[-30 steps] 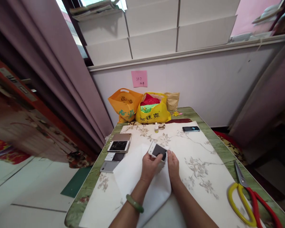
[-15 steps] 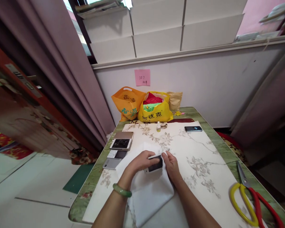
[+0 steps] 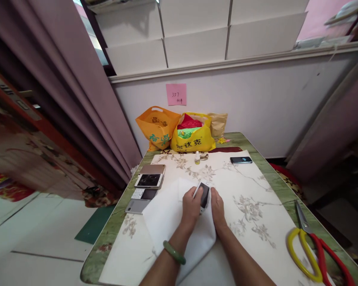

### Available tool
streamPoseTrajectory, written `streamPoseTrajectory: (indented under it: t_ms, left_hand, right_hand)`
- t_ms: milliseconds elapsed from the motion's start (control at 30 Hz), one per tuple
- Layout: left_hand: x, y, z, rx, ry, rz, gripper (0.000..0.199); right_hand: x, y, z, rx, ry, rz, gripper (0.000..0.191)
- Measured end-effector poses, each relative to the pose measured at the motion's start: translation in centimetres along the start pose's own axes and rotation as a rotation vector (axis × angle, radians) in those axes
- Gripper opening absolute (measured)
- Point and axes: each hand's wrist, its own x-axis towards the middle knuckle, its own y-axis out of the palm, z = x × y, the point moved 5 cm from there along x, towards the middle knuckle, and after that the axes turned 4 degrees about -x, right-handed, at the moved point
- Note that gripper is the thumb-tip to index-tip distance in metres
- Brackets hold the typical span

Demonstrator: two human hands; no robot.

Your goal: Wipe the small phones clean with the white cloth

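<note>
A white smartphone with a dark screen [image 3: 205, 194] is held upright at a tilt between my hands. My left hand [image 3: 191, 206] is closed round its left side, the thumb lying over the screen. Along the phone's right edge, my right hand [image 3: 217, 207] grips a white cloth [image 3: 164, 212] and presses it to the phone; its fingertips are partly hidden. The cloth spreads under both hands and hangs towards me. Left of it lie a gold phone [image 3: 152, 169], a white phone with a black screen [image 3: 149, 180], a keypad phone [image 3: 144, 194] and a silver phone [image 3: 135, 206].
Red-and-yellow-handled scissors [image 3: 319, 254] lie at the right front edge. A black phone [image 3: 241, 160] rests at the far right, and a small bottle [image 3: 197, 158] stands at the back centre. Behind are an orange bag [image 3: 158, 127], a yellow bag [image 3: 193, 143] and a brown packet [image 3: 218, 124].
The phone has turned from lying sideways to nearly upright. My left hand has shifted right and now grips its left side; my right hand stays at its right edge with the cloth.
</note>
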Motion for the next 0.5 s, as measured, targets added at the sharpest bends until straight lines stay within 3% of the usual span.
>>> streamPoseTrajectory:
  t_ms: [100, 233, 400, 500]
  left_hand:
    - [0.0, 0.3, -0.3, 0.057, 0.046, -0.166, 0.03]
    - [0.7, 0.5, -0.3, 0.023, 0.054, -0.283, 0.029]
    - [2.5, -0.8, -0.2, -0.285, -0.031, -0.415, 0.03]
    - [3.1, -1.8, -0.3, -0.565, -0.07, -0.41, 0.029]
  right_hand:
    - [-0.1, 0.5, 0.1, -0.061, -0.056, 0.024, 0.047]
    - [-0.4, 0.9, 0.7, -0.13, -0.126, 0.06, 0.042]
    - [-1.2, 1.5, 1.8, -0.191, -0.234, 0.17, 0.042]
    - [-1.2, 1.1, 1.9, -0.125, -0.189, 0.148, 0.044]
